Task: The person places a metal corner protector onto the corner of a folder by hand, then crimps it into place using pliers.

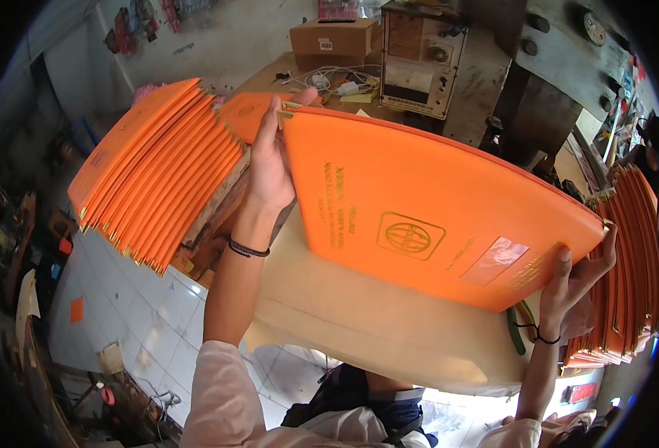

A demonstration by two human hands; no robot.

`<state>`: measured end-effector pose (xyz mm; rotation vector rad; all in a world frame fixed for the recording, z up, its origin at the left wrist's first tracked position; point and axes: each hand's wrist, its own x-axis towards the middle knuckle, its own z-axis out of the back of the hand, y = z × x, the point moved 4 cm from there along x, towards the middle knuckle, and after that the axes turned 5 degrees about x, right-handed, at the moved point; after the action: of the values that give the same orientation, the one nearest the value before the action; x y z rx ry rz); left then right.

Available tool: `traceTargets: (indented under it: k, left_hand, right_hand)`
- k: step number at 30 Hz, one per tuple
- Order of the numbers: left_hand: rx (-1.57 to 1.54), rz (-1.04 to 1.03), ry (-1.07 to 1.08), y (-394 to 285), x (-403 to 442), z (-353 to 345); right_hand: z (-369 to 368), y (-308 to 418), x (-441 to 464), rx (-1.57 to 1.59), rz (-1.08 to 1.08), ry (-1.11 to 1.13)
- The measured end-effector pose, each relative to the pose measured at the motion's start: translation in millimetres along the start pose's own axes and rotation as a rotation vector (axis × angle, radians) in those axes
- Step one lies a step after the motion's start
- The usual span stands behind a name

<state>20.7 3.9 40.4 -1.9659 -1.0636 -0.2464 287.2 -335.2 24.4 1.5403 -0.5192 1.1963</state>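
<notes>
An orange folder with gold print, a round gold emblem and a small clear window is held up, tilted, above the pale work surface. At its left edge, near a gold metal corner, my left hand grips it. My right hand holds the lower right corner, thumb on the front face. Behind the folder, part of my right hand's fingers is hidden. A tall stack of orange folders leans at the left, and another stack stands at the right.
Green-handled scissors or a similar tool lie by my right wrist. At the back are a cardboard box, white cables, a machine with a dial and another orange folder. White floor tiles show at the lower left.
</notes>
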Motion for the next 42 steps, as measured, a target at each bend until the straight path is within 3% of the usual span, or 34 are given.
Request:
traceTargets:
  k: [5,11,17,26,33,34,42]
  left_hand:
    - [-0.016,-0.005,-0.069,2,1,3]
    - [0.038,-0.027,0.072,2,2,2]
    - [0.121,-0.045,0.052,-1,3,-4]
    - [0.047,0.011,0.207,-2,3,-8]
    - [0.33,-0.278,0.066,-12,3,13]
    - [0.493,-0.312,0.065,-15,3,21]
    - [0.571,-0.358,-0.016,-30,0,32]
  right_hand:
    - [1,0,2,-0.054,-0.007,-0.019]
    - [5,-6,-2,-0.028,-0.002,-0.028]
    - [4,-5,0,-0.032,-0.029,-0.05]
    - [18,-12,-1,-0.004,0.022,0.017]
    - [17,11,23,-0.131,0.2,-0.067]
    - [18,9,24,-0.077,0.173,-0.05]
    - [14,18,25,0.221,0.074,-0.013]
